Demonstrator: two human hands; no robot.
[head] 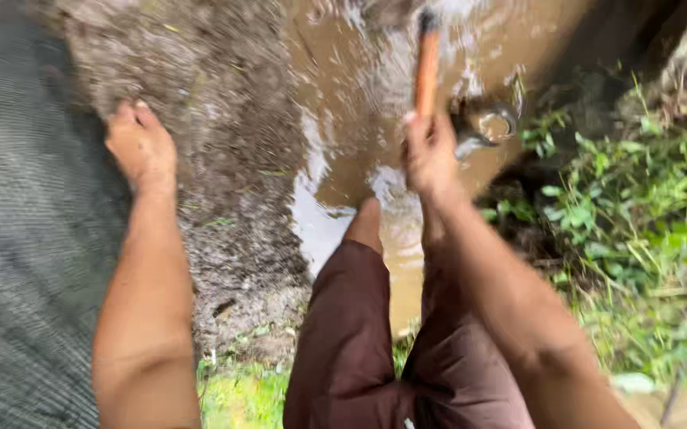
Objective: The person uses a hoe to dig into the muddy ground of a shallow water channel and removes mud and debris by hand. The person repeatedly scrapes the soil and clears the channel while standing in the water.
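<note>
My right hand (429,152) grips a long orange-handled tool (426,67) that points away from me into brown muddy water (375,95). The tool's far end is blurred and I cannot tell its shape. My left hand (142,144) presses on a wet mud bank (224,159), fingers closed against the mud with nothing in it. My legs in dark brown shorts (351,334) stand in the water below the hands. The whole view is motion-blurred.
A grey woven sheet or net (26,238) covers the left side. Green grass and weeds (645,222) line the right bank. A small round metal object (493,125) lies at the water's edge near the tool.
</note>
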